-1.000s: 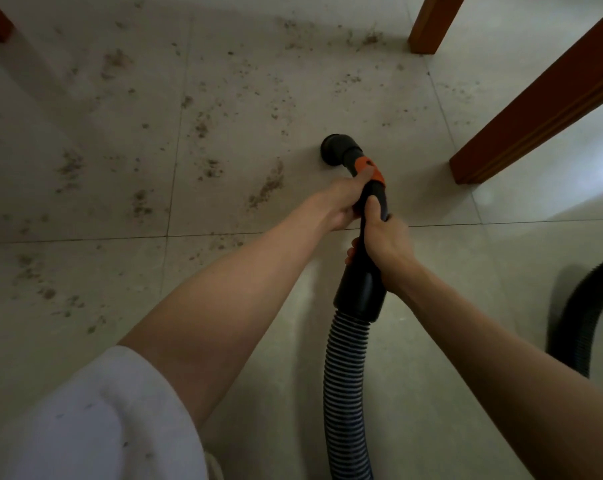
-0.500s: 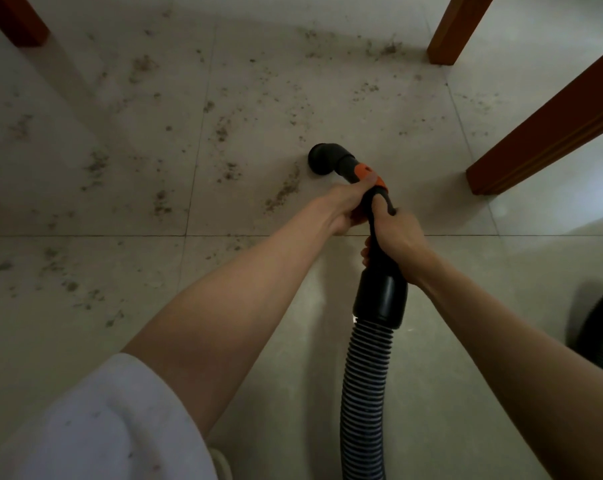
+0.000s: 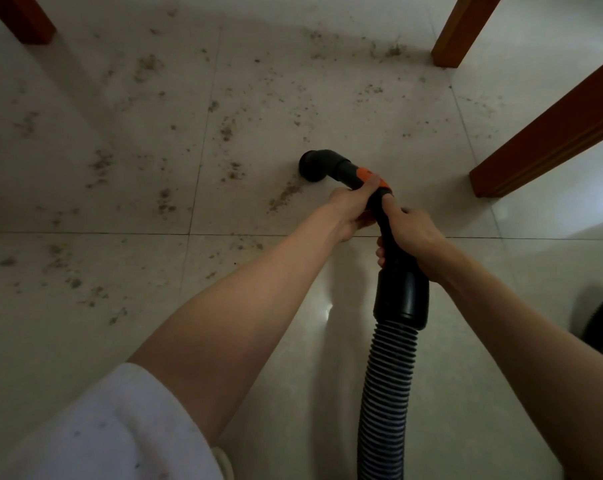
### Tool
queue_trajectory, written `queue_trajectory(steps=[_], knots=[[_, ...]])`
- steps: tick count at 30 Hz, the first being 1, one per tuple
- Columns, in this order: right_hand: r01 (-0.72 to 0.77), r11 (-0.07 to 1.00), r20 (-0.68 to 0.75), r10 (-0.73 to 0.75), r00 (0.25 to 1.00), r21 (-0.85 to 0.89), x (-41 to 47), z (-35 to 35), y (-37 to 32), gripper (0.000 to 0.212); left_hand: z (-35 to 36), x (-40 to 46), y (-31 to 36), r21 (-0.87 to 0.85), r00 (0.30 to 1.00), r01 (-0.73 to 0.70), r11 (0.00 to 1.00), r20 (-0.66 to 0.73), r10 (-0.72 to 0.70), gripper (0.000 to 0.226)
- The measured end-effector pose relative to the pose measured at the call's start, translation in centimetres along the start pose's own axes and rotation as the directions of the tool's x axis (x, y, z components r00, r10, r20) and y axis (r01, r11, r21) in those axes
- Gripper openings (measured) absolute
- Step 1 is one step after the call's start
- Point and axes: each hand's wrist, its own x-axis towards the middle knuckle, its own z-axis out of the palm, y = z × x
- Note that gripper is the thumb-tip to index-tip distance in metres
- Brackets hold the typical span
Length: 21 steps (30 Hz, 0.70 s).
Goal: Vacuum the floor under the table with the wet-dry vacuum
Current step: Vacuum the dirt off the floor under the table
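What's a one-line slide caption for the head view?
Both hands, left hand and right hand, grip the vacuum wand, nozzle at scattered dirt on tiled floor between table legs.

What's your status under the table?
Both hands grip the wand: left hand ahead, right hand behind. Nozzle beside dirt streak. Table leg close right.

Both hands, left hand (image 3: 350,209) and right hand (image 3: 410,233), grip the vacuum nozzle (image 3: 322,165).

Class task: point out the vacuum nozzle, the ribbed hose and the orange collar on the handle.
vacuum nozzle (image 3: 313,165), head view, its round black mouth.
ribbed hose (image 3: 386,386), head view, mid-length ribs.
orange collar (image 3: 365,173), head view, its visible top.
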Motion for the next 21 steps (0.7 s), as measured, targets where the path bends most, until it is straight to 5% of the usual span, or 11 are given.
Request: queue_trajectory(steps=[3,21], knots=[[-0.025,1.0,0.025,0.025,0.999,0.017,-0.5,-0.7,0.3,0.037,0.7,-0.3,-0.3,0.052,1.0,-0.011,0.999,-0.011,0.011,0.029],[-0.055,0.998,0.128,0.059,0.99,-0.034,-2.0,-2.1,1.5,0.041,0.7,-3.0,-2.1,0.068,0.998,-0.013,0.998,-0.063,0.017,0.028]])
